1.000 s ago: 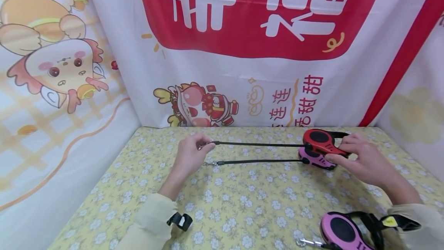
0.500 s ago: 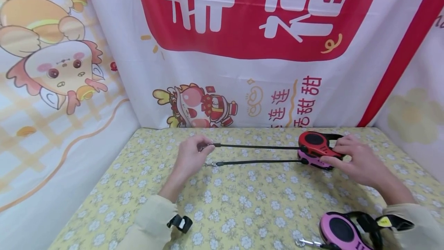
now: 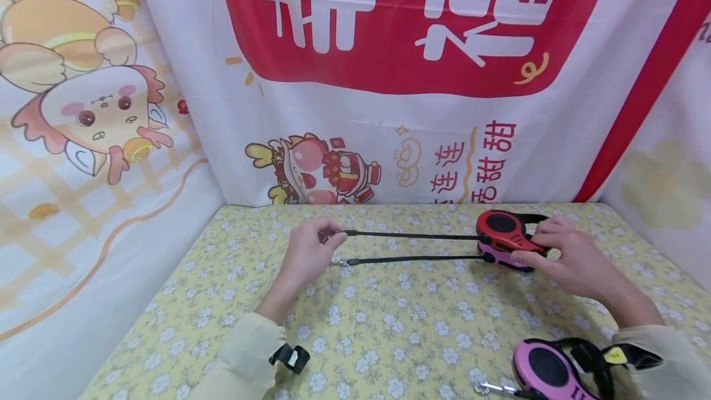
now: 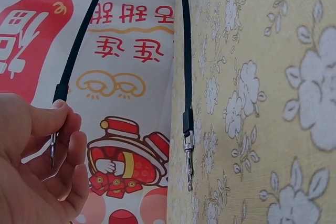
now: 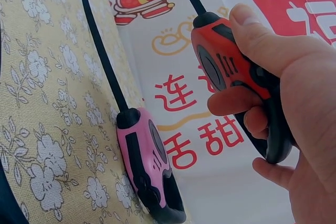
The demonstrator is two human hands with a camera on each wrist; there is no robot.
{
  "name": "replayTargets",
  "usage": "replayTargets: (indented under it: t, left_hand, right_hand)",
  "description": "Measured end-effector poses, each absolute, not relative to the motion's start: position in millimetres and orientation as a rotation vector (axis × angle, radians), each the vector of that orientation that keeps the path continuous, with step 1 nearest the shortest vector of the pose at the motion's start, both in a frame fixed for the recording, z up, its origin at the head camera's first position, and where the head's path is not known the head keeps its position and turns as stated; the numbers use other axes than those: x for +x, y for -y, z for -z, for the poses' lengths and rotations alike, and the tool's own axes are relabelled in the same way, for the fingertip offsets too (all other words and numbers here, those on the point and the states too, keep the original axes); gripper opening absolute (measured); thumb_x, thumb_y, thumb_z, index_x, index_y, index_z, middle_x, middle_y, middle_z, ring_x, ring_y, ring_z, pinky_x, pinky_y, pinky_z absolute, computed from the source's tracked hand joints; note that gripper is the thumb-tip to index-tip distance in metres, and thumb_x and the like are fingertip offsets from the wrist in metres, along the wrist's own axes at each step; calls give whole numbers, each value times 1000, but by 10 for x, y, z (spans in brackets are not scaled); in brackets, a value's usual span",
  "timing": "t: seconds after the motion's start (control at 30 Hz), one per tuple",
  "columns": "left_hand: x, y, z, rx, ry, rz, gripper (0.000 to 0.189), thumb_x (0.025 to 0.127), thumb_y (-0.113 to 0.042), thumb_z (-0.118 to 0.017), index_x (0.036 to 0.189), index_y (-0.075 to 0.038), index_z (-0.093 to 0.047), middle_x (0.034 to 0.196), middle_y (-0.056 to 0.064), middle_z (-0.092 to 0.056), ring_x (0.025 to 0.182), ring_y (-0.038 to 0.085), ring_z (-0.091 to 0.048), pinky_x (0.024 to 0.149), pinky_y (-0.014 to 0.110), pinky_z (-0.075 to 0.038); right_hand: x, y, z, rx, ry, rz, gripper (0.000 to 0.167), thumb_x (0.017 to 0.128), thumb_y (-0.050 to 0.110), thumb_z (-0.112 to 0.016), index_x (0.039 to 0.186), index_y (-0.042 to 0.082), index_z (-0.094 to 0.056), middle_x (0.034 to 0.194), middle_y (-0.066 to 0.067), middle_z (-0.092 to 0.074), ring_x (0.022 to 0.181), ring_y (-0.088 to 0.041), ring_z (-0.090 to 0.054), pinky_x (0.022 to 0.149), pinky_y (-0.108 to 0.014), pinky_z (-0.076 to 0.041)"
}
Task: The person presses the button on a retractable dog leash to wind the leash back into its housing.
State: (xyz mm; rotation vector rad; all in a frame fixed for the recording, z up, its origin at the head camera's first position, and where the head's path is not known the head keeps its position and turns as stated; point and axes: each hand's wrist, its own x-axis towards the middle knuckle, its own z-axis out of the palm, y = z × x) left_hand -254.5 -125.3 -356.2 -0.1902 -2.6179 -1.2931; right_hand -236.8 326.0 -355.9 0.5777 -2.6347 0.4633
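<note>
Over the surface's (image 3: 383, 332) two o'clock, gripping the red leash (image 3: 502, 230) with the right hand (image 3: 572, 255). Toward ten o'clock, pinching its metal clip (image 4: 53, 142) with the left hand (image 3: 311, 245), holding the black cord (image 3: 413, 236) straight between. Seeing one pink leash (image 5: 149, 161) on the surface, partly behind the red one from the head view, and a second pink leash (image 3: 547, 366) toward four o'clock, near the right sleeve (image 3: 669, 354).
</note>
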Motion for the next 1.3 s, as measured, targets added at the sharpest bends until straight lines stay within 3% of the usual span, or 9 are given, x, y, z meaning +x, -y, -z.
replayTargets:
  t: [0.43,0.7,0.97,1.3]
  left_hand:
    - [-2541,1213,3572,-157,2629,1273,4,99,-22,-76,103,-21,-77,96,0,-73,85,18,-62,75,32,-50]
    - [-2549,1203,3580,-142,2651,1265,4,99,-23,-77,103,-22,-76,97,-1,-73,87,18,-63,77,32,-51]
    - [-2543,1200,3591,-149,2659,1266,6,98,-25,-78,103,-22,-76,100,-2,-75,90,18,-63,79,33,-52]
    - [-2529,1193,3614,-177,2658,1274,5,99,-25,-78,102,-22,-76,101,-3,-76,87,17,-63,76,32,-51]
  right_hand:
    - [-2381,-3228,3588,603,2629,-459,21,84,34,-91,80,19,-76,90,5,-61,92,-8,-42,71,-29,-38]
    - [-2361,-3173,3567,574,2693,-470,29,85,39,-89,92,12,-82,96,0,-62,94,-14,-44,71,-30,-39]
    - [-2351,-3142,3561,576,2716,-483,34,86,41,-89,96,9,-83,101,-4,-66,100,-19,-49,74,-36,-43]
    - [-2348,-3118,3550,599,2708,-470,31,86,42,-88,93,13,-82,96,-1,-65,97,-17,-48,73,-33,-41]
